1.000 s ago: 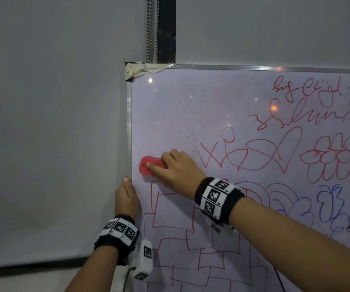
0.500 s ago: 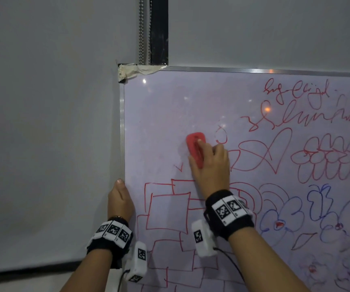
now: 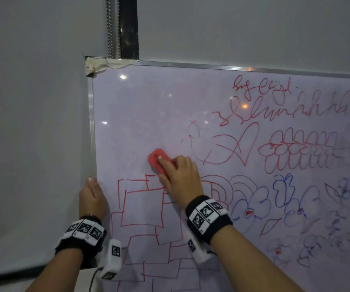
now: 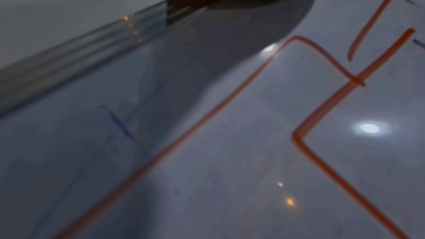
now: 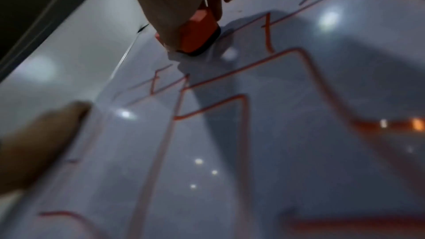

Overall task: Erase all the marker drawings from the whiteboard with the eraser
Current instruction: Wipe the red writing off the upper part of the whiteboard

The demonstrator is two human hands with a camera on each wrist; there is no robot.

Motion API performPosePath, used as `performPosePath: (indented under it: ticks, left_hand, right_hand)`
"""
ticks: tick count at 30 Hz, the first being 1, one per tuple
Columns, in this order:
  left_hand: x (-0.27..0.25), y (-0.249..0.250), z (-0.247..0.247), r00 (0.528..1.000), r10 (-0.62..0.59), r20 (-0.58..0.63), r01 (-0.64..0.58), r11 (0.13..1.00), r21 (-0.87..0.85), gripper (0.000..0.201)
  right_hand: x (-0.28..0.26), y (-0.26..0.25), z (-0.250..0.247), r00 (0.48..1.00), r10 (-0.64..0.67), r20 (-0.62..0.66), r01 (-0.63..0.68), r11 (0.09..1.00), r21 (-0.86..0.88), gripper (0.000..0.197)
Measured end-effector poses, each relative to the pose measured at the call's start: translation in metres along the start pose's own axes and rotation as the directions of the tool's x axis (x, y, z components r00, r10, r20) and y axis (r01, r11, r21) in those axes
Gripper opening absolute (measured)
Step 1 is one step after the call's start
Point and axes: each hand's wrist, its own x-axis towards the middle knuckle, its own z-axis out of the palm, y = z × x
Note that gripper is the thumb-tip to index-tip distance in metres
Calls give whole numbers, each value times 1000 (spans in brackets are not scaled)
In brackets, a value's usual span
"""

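Against a grey wall, the aluminium-framed whiteboard (image 3: 127,114) is being steadied by the left hand (image 3: 93,199), fingers flat. The red oval eraser (image 3: 157,160) is being gripped by the right hand (image 3: 180,178); red maze lines (image 3: 142,205) below probably need wiping next.

Red eraser (image 3: 159,160); red, seemingly blue drawings (image 3: 254,148)

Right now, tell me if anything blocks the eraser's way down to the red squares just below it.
Nothing visible does. The right hand presses the red eraser against the whiteboard, with bare board between it and the red squares. The left hand rests at the board's left edge, off to the side of that path.
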Motion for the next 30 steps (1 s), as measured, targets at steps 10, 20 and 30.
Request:
performPosePath:
  ticks: [10,20,30]
  left_hand:
    - [0,5,1,1000,-18,-16,19,999,34,46]
    - [-3,9,0,1000,13,-27,-11,998,56,38]
    - [0,3,3,997,49,-60,-45,996,71,45]
  right_hand:
    - [42,11,-20,960,280,-23,-276,954,118,44]
    - [76,17,-36,878,479,11,-475,867,152,41]
    - [70,116,-66,690,704,-168,-687,710,154,41]
